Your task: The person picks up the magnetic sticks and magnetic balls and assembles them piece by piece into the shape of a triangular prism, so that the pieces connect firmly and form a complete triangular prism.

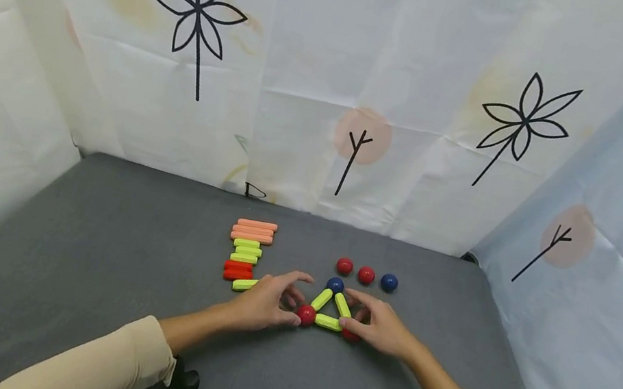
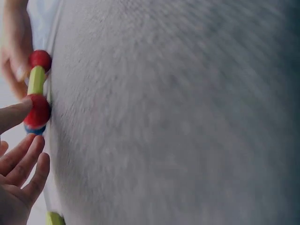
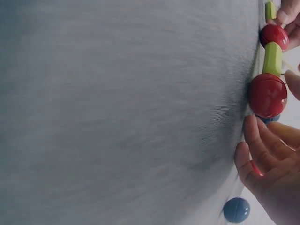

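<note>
A flat triangle lies on the grey table, made of yellow-green rods [image 1: 328, 323] joined by balls. Its top corner is a blue ball [image 1: 336, 286]; a red ball [image 1: 306, 314] forms the left corner and another red ball [image 3: 267, 95] the right one. My left hand [image 1: 266, 303] has its thumb at the left red ball, with the other fingers spread loosely behind it. My right hand [image 1: 382, 325] is around the right corner, its thumb overlapping that ball in the head view. In the right wrist view, its fingers extend loosely beside the ball.
Left of the triangle, several orange rods [image 1: 253, 231], short yellow-green rods [image 1: 246, 251] and red rods [image 1: 238, 271] lie in a column. A loose yellow-green rod [image 1: 244, 285] sits by my left hand. Behind the triangle are two red balls [image 1: 366, 275] and a blue ball [image 1: 389, 282].
</note>
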Motion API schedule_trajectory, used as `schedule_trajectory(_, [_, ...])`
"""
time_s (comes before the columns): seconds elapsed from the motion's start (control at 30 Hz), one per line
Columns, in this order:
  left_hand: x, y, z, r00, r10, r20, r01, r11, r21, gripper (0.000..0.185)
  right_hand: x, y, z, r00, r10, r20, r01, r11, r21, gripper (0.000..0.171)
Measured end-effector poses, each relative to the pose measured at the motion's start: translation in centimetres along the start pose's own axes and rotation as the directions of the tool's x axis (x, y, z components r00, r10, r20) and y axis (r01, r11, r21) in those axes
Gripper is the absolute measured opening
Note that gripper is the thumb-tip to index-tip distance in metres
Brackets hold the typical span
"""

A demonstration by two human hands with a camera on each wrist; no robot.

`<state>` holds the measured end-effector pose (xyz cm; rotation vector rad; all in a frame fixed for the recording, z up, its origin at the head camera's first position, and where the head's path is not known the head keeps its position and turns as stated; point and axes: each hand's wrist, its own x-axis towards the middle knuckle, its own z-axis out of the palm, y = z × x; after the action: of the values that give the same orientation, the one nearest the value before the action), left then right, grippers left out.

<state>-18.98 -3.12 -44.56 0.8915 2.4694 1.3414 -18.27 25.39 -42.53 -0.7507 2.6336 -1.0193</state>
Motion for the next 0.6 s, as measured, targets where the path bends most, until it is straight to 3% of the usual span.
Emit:
schedule_trajectory(0.13, [-1.3, -0.7, -1.8, 0.996, -0.005, -0.09, 0.005, 1.0, 0.009, 0.064, -1.4, 0.4, 0.1, 1.0, -0.03, 0.009, 0.03, 0.999, -0.01, 0.062])
schedule_trajectory(0.33, [-3.7, -2.2, -5.3, 0.97, -0.026, -0.241, 0.03, 0.999, 0.013, 0.055, -2.0, 0.9, 0.3, 1.0, -0.02, 0.008, 0.02, 1.0, 0.021, 0.06])
schedule_trajectory(0.47, [-5.1, -3.1, -6.5, 0.968, -0.067, -0.24, 0.077, 0.996, 0.035, 0.049, -2.1, 0.9, 0.4, 1.0, -0.021, -0.003, 0.022, 0.999, 0.048, 0.059])
schedule_trajectory(0.6, [-5.9, -3.7, -6.6, 0.971, -0.09, -0.223, 0.108, 0.992, 0.071, 0.048, -2.1, 0.9, 0.5, 1.0, -0.026, -0.004, 0.026, 0.999, 0.046, 0.059])
